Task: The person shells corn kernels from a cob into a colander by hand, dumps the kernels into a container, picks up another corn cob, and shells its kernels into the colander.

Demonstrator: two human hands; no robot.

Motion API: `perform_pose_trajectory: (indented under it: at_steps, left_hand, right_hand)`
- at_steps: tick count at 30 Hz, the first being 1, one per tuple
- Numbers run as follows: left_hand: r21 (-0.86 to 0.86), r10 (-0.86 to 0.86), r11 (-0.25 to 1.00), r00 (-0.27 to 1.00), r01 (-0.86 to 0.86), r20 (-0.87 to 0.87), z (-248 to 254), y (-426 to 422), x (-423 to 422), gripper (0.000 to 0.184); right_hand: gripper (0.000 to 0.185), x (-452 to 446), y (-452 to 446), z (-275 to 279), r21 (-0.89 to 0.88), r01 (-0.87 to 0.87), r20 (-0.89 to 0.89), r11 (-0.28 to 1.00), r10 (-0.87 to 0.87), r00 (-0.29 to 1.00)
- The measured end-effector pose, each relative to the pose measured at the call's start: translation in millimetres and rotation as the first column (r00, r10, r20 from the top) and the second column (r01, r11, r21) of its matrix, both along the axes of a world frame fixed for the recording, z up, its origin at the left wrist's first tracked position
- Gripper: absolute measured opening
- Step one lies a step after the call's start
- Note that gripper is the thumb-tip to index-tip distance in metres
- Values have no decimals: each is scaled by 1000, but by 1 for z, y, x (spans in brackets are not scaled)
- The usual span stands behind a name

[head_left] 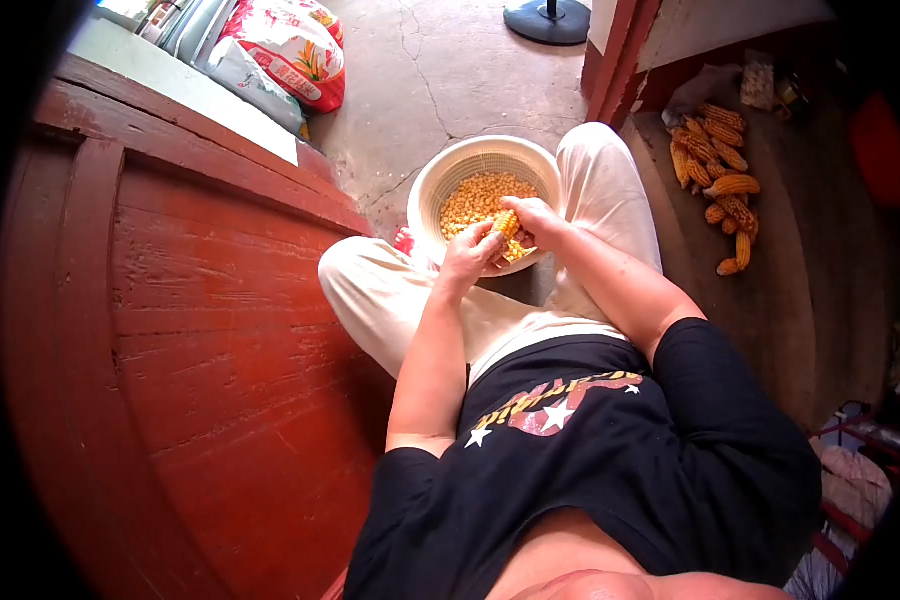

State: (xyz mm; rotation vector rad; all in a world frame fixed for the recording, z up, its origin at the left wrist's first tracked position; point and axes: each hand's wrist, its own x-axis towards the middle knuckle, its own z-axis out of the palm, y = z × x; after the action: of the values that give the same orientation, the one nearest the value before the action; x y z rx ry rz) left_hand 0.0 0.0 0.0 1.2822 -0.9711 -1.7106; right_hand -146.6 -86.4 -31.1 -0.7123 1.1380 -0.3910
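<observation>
- One big red-brown wooden panel [230,300], off to the left of the left hand [467,252] and well apart from it.
- One black short-sleeved T-shirt [590,470], back toward the body from both hands. Three white stars on the front, by my count.
- One pair of pale cream trousers [370,300], with two bent knees, one on each side of the hands.
- Just one basin, round, cream and plastic-looking [425,200], right below both hands.
- One printed red-and-white sack [315,85], way ahead and left of the left hand.
- One heap of orange-yellow corn cobs [736,185], off to the right of the right hand [533,222]. Roughly a dozen, but they overlap so I can't tell exactly.
- One flat, round black base [530,25], well ahead of the right hand.
- Two bare hands, close together, both with fingers clamped on the same cob.
- That's one short yellow corn cob [507,222], between the two hands, over the basin.
- Loose yellow kernels [475,195], waaay too many to count, in the basin beneath and ahead of the hands.
</observation>
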Motion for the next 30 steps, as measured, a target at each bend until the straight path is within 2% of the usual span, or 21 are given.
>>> perform_pose_trajectory:
  at_steps: [3, 5, 9, 12, 14, 18, 21, 23, 27, 29, 30]
  left_hand:
    - [-36, -3, 999, 1000, 2, -24, -1, -4, -9, 33]
    - [-8, 86, 996, 994, -87, -67, -2, -5, -13, 30]
    - [38, 96, 995, 992, -93, -85, -13, -8, -13, 29]
    - [91, 181, 981, 978, -171, -107, -14, -7, -18, 26]
    - [69, 294, 954, 955, -291, -36, -16, -9, -21, 23]
    - [4, 255, 967, 967, -255, -12, -20, -9, -20, 24]
    - [-16, 200, 980, 979, -201, -43, -19, -9, -18, 28]
    - [19, 176, 984, 980, -175, -88, -21, -12, -16, 35]
    - [92, 262, 962, 963, -256, -69, -23, -18, -16, 41]
    - [-193, 380, 916, 916, -352, 130, -41, -24, -6, 45]
    - [-102, 354, 933, 931, -345, 91, -30, -22, -3, 46]
  right_hand:
    - [39, -5, -2, 5, -26, 26, -27, 999, -26, 999]
    - [37, -6, -2, 5, -40, 51, -5, 998, -51, 999]
    - [37, -2, 1, 10, -38, 109, -62, 993, -111, 992]
    - [36, 0, 2, 11, -58, 144, -92, 988, -149, 985]
    - [36, 1, 3, 11, -123, 148, -140, 981, -165, 976]
    - [29, 2, 4, 7, -117, 153, -119, 981, -167, 979]
    - [30, 3, 6, 4, -189, 124, -144, 974, -152, 978]
    - [38, 3, 6, 3, -293, 43, -177, 955, -98, 979]
    - [40, 4, 8, 9, -286, 89, -135, 954, -132, 982]
    - [40, 4, 3, 7, -155, 138, -182, 978, -165, 969]
    - [41, 3, 1, 6, -110, 146, -185, 983, -165, 969]
